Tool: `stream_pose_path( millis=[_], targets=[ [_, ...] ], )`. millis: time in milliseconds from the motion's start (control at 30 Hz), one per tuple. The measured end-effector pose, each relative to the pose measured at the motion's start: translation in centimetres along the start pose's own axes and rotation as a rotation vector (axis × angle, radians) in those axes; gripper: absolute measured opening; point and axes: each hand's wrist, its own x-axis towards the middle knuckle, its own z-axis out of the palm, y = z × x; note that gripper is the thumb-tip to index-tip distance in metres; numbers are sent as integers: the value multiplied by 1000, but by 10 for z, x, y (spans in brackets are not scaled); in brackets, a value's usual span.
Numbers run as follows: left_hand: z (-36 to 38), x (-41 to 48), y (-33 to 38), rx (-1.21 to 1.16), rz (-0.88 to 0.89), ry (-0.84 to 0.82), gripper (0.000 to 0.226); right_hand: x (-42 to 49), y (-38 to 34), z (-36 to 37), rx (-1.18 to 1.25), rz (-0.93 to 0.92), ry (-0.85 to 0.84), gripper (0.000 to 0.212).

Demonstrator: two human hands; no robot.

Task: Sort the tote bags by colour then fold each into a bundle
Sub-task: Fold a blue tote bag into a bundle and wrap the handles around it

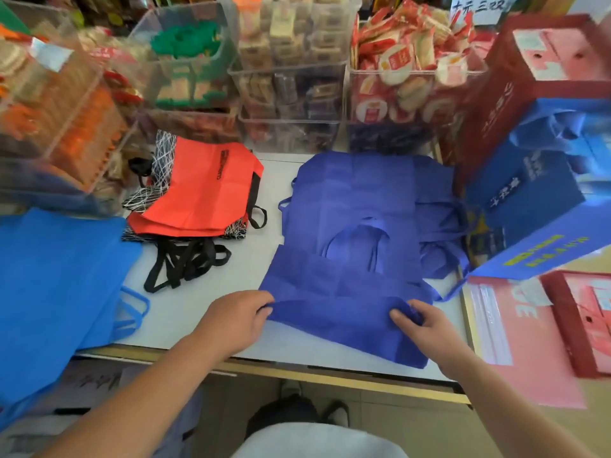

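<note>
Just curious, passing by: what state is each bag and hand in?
Dark blue tote bag: spread out, near part raised in a fold.
Orange tote bags: stacked flat.
Light blue tote bag: draped over the table edge.
Left hand: pinches the fold.
Right hand: pinches it too.

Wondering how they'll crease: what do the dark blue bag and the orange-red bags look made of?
The dark blue bag looks like matte non-woven fabric, likely polypropylene: it keeps crisp fold lines and shows no sheen. The orange-red bags appear to be the same, showing grid creases.
</note>
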Motion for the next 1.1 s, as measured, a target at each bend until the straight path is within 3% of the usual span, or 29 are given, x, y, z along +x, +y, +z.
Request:
stream_pose_path(
  millis=[100, 233, 300, 400, 500, 667, 733, 833, 900, 933, 1033, 1100],
  targets=[
    [-2, 13, -12, -30, -39, 176, 21, 22, -5, 11, -110, 23, 117, 30],
    [4, 38, -15, 155, -21, 317, 64, 43, -8, 30, -260, 42, 265, 21],
    [23, 45, -7, 183, 108, 206, 65, 49, -1, 39, -286, 85, 265, 24],
    [61, 43, 2, 241, 266, -160, 63, 57, 6, 45, -324, 107, 298, 20],
    [85, 41, 0, 253, 165, -421, 63, 62, 7, 45, -297, 163, 343, 29],
    [99, 56, -14, 282, 141, -431, 68, 61, 20, 40, -232, 180, 373, 30],
    [102, 55, -16, 293, 161, -427, 73, 56, 29, 41, -345, 191, 366, 37],
    [110, 57, -22, 289, 173, -371, 74, 48, 35, 57, -776, -176, 405, 56],
    [109, 61, -23, 270, 190, -305, 68, 41, 29, 82, -833, -420, 316, 53],
    [106, 63, -22, 265, 196, -301, 65, 36, 28, 97, -816, -436, 241, 53],
    [96, 68, -18, 271, 177, -373, 55, 25, 32, 128, -687, -220, -27, 71],
    [88, 72, -17, 298, 208, -403, 48, 25, 36, 131, -692, -158, -80, 81]
  ],
)
